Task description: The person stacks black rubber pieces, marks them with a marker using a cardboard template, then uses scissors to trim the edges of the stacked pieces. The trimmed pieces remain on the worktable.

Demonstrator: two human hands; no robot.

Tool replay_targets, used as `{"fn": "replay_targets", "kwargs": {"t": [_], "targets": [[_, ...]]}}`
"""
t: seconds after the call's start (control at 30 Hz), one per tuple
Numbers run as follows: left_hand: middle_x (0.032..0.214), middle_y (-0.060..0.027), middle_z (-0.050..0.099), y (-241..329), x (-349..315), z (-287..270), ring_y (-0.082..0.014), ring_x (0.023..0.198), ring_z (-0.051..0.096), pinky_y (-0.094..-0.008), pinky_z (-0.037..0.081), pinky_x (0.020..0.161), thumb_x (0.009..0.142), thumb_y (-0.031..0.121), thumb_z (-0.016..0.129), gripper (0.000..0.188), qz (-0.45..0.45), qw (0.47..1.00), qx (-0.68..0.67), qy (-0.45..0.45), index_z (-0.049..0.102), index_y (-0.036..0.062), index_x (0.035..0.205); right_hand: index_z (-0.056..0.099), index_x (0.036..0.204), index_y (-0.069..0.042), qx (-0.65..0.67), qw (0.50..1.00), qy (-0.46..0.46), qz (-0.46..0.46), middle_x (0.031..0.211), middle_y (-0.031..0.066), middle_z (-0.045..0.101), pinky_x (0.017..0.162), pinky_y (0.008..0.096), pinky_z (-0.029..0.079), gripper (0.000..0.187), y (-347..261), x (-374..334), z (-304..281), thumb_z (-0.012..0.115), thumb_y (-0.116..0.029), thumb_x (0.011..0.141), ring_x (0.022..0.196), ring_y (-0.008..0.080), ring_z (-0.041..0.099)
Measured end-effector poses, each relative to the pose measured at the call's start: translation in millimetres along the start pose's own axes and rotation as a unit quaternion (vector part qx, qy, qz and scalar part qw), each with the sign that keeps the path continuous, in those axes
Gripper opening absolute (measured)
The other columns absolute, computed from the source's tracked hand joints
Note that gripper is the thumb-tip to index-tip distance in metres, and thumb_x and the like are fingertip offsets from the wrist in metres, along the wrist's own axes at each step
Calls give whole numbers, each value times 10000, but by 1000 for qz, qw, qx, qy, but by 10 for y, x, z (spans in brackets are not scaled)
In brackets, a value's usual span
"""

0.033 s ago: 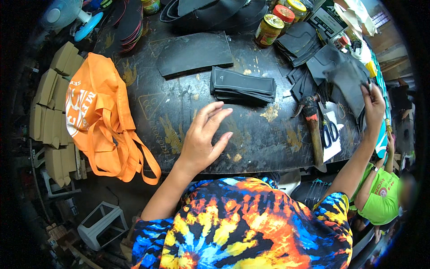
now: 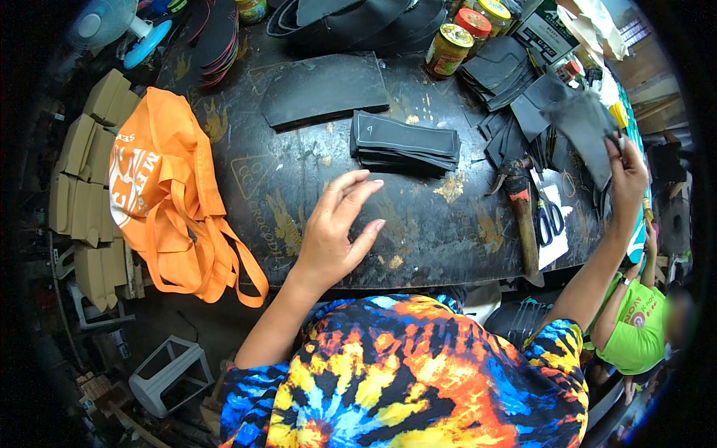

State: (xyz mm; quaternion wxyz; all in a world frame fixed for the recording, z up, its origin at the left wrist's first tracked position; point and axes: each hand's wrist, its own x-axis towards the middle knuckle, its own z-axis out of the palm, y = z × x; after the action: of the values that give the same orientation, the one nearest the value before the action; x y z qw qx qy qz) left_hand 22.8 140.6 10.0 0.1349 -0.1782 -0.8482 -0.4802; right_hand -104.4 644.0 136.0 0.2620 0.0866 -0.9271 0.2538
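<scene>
My left hand (image 2: 336,231) hovers over the near middle of the dark table (image 2: 246,142), fingers apart and holding nothing. Beyond its fingertips lies a stack of black strips (image 2: 407,142), the top one outlined in white. A thick black slab (image 2: 325,89) rests behind that stack. Over at the right edge, my right hand (image 2: 629,175) pinches a thin black sheet (image 2: 586,127), blurred by motion, held above loose black pieces (image 2: 538,101). A hammer (image 2: 520,201) with a wooden handle and dark-handled scissors (image 2: 550,220) lie nearer me, the scissors partly on white paper (image 2: 556,254).
An orange cloth bag (image 2: 175,187) covers the left table edge. Jars (image 2: 448,52) and curved black pieces (image 2: 351,26) stand at the back. Cardboard boxes (image 2: 89,157) and a grey stool (image 2: 172,377) are on the left. A person in green (image 2: 631,328) sits at the right.
My right hand has shifted slightly to the right, and the black sheet has swung with it. My left hand has barely moved.
</scene>
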Motion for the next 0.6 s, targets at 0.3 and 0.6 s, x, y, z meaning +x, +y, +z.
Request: {"fn": "replay_targets", "kwargs": {"t": [0.3, 0.6], "targets": [[1492, -189, 467, 169, 33, -267, -309, 1335, 532, -434, 441, 1085, 681, 482, 936, 1217, -210, 895, -394, -5, 244, 75, 1596, 715, 1068, 33, 140, 984, -57, -95, 969, 59, 721, 845, 279, 524, 214, -2147, -209, 521, 752, 59, 859, 913, 142, 672], [1376, -109, 602, -107, -102, -823, -190, 1280, 555, -335, 414, 1102, 798, 139, 863, 801, -205, 931, -299, -53, 466, 1, 1479, 684, 941, -80, 125, 901, -241, -338, 668, 63, 473, 511, 398, 419, 229, -2856, -485, 1230, 772, -121, 734, 569, 263, 557]]}}
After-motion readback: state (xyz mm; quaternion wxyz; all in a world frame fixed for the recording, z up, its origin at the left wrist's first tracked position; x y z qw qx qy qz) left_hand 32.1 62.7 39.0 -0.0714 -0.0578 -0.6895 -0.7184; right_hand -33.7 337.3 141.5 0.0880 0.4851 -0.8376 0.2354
